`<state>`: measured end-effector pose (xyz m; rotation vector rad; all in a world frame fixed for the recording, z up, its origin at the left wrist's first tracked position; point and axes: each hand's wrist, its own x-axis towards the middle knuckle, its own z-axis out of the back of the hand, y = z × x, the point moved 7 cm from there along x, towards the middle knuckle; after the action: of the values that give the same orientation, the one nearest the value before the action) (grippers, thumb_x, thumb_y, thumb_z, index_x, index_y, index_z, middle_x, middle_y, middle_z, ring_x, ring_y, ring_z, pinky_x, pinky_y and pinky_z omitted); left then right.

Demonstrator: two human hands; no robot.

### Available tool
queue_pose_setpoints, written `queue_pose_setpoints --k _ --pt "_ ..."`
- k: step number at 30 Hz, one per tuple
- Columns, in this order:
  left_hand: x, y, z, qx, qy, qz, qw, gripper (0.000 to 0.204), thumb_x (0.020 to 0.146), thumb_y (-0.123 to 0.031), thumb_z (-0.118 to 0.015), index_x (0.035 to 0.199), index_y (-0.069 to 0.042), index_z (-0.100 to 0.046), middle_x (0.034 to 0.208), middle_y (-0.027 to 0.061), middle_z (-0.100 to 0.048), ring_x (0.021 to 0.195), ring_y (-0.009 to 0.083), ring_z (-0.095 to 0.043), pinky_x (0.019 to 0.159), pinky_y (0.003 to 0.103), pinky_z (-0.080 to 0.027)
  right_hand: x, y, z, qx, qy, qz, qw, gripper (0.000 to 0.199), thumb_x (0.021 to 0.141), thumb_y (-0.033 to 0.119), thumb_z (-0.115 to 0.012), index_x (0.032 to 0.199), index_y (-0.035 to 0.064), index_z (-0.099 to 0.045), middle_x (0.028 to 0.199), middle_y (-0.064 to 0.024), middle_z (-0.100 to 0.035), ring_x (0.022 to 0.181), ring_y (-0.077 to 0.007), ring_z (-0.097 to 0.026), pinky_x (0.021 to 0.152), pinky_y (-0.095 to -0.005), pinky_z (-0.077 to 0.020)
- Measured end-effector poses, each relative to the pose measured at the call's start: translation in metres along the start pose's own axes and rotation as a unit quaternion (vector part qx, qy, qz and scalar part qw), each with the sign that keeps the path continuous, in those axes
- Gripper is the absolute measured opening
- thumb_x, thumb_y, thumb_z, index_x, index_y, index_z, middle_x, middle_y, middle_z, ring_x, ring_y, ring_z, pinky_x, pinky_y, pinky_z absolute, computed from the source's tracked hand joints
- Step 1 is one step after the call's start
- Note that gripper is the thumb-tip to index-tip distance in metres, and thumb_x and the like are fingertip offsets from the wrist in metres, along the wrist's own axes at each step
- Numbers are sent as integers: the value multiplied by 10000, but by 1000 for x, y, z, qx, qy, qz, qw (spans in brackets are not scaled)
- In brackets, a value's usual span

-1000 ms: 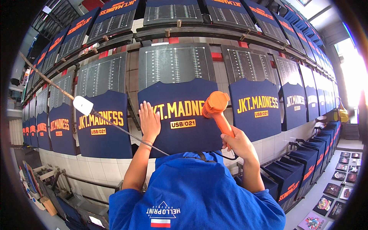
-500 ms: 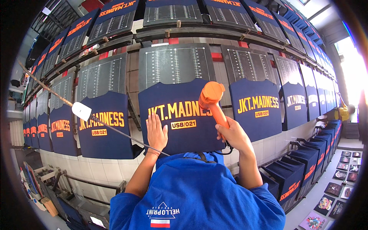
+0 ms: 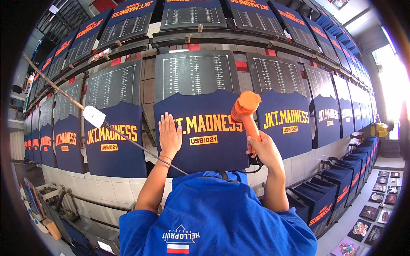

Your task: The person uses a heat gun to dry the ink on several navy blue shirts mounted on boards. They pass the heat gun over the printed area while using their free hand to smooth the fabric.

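Observation:
An orange hair dryer (image 3: 248, 117) is gripped by its handle in my right hand (image 3: 265, 150), its head over the right edge of the print. Below it, a navy T-shirt (image 3: 205, 155) with yellow-orange lettering lies stretched on a black printing board (image 3: 195, 72) marked with white scales. My left hand (image 3: 170, 134) rests flat on the shirt's left side, fingers stretched out, covering the start of the lettering. A dark cord runs down from the dryer's handle.
Similar boards with printed navy shirts stand in rows, such as the shirt at left (image 3: 113, 153) and the shirt at right (image 3: 286, 123). A white socket block (image 3: 94, 116) hangs on a cable crossing the left side. Black rails (image 3: 171, 39) run behind.
My right hand and the hair dryer have shifted right, uncovering the end of the lettering. My left hand has slid slightly left and up on the shirt.

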<state>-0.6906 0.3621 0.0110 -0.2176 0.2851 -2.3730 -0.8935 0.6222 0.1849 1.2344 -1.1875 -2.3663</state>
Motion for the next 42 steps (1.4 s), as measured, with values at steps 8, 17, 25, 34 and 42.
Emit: queue_pose_setpoints --k 8,17,25,34,42 --pt "-22 -10 2 -20 14 -3 1000 640 1048 -311 -443 1531 86 -306 1621 268 -276 1531 406 -221 1265 503 -153 8 -4 1 35 -3 20 999 268 987 253 -634 1071 0 -610 773 -26 -623 658 -112 -658 576 -255 -522" --pt "-24 -1 -1 -14 -8 -2 1000 638 1048 -297 -446 1545 71 -288 1622 261 -281 1531 411 -219 1260 517 -164 8 2 -1 25 31 10 999 282 981 246 -642 1090 -12 -609 772 -24 -621 658 -109 -649 572 -253 -518" --pt "-33 -9 3 -31 0 -3 1000 631 1040 -295 -462 1548 44 -304 1620 248 -293 1528 422 -220 1258 521 -166 -8 -11 8 21 11 -2 1000 275 970 223 -646 1089 -22 -612 768 -34 -629 659 -121 -664 569 -260 -523" --pt "-76 -11 7 -77 -19 12 997 607 1028 -274 -476 1548 8 -339 1607 246 -322 1524 437 -225 1248 535 -168 -26 -23 15 10 48 -18 999 261 971 214 -643 1081 -21 -612 767 -33 -626 667 -120 -661 573 -259 -520" --pt "-128 51 27 -412 -217 303 832 388 1093 -262 -439 1238 59 -602 1209 196 -671 1151 297 -636 1026 408 -474 -20 -20 11 23 82 13 996 229 969 204 -641 1050 -6 -596 757 -21 -610 643 -107 -623 573 -257 -505"
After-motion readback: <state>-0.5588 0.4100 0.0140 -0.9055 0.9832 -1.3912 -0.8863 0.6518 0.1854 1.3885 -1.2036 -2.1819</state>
